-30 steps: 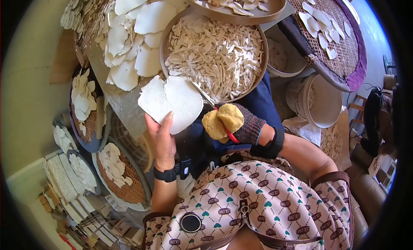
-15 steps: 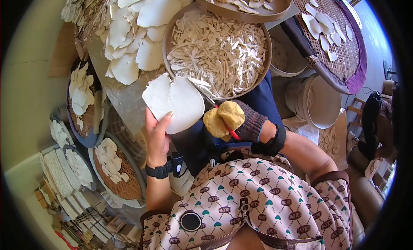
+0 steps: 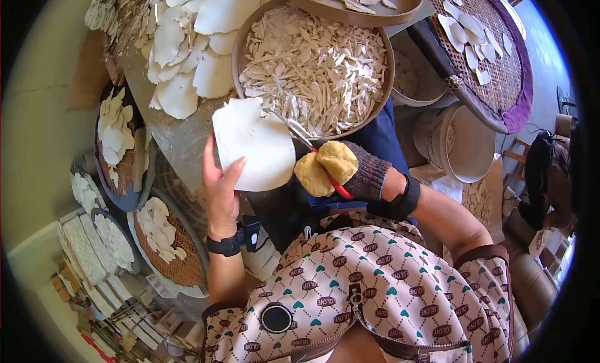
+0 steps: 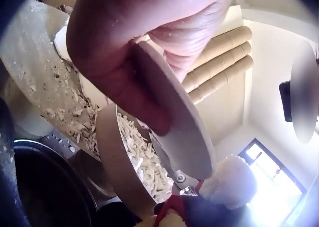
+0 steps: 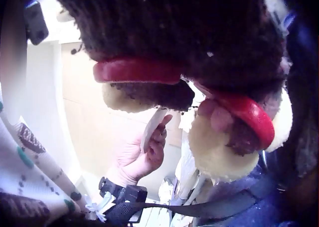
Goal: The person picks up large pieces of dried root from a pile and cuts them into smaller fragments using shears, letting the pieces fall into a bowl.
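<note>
1. Over the lap, just below the round tray (image 3: 240,44) heaped with white strips (image 3: 312,63), cutting is in progress; stacked white slices (image 3: 187,50) are lying to its left.
2. The left hand (image 3: 222,191) is holding a flat white slice (image 3: 253,144) upright, thumb and fingers clamped on its lower edge.
3. The gloved right hand (image 3: 340,169) is gripping red-handled scissors (image 3: 319,157), fingers curled through the loops; blades are meeting the slice's right edge.
4. Judgement: strip-cutting step; next move is calling for steady feeding of the slice into the blades.
</note>
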`<state>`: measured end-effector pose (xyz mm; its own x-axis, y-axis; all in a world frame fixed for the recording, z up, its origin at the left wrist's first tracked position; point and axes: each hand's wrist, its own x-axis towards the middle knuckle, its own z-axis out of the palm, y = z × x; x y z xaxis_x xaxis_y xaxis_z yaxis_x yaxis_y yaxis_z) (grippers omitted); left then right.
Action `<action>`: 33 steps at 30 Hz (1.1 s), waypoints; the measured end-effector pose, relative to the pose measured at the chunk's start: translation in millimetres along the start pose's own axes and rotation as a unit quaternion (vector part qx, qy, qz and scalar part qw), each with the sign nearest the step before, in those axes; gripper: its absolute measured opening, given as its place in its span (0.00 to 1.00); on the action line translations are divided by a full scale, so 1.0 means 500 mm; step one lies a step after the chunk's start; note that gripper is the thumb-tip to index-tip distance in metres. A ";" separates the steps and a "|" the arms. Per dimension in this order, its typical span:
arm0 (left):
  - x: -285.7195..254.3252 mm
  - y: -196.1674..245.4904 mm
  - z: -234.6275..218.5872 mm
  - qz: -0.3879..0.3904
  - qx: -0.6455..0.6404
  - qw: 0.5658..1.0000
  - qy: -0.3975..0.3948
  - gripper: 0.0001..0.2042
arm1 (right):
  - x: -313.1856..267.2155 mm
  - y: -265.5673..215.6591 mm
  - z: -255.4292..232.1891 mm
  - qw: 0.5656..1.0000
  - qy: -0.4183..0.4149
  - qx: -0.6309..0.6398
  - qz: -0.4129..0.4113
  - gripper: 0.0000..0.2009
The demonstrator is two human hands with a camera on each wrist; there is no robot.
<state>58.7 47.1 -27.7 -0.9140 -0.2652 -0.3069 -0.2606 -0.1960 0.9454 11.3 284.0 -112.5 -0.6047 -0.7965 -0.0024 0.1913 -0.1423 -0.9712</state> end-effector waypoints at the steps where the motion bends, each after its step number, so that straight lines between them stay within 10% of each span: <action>1: -0.002 -0.002 0.005 0.008 -0.013 0.999 0.030 0.32 | -0.003 0.001 -0.002 1.000 -0.003 0.011 0.000 0.15; 6: 0.022 0.016 -0.022 0.026 0.001 1.000 0.006 0.30 | -0.021 -0.011 -0.010 0.983 0.000 0.170 0.068 0.15; 21: 0.045 0.071 -0.082 -0.108 0.017 0.992 -0.070 0.23 | -0.026 -0.039 -0.036 0.998 -0.028 -0.053 0.015 0.14; 26: 0.027 0.081 -0.121 0.126 0.093 0.987 -0.028 0.11 | -0.024 -0.009 -0.040 0.999 -0.024 0.004 0.027 0.10; 28: 0.040 0.075 -0.129 0.311 0.250 0.917 -0.003 0.12 | -0.021 -0.011 -0.027 0.950 -0.019 0.273 0.149 0.09; 33: 0.032 0.086 -0.114 0.358 0.339 0.869 0.037 0.13 | 0.002 -0.037 -0.003 0.975 -0.084 0.203 0.034 0.20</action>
<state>50.4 -19.3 1.7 -0.9013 -0.1561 0.4041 0.2199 0.6388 0.7373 5.9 286.6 -94.9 -0.4506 -0.8927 0.0088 0.5379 -0.2794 -0.7954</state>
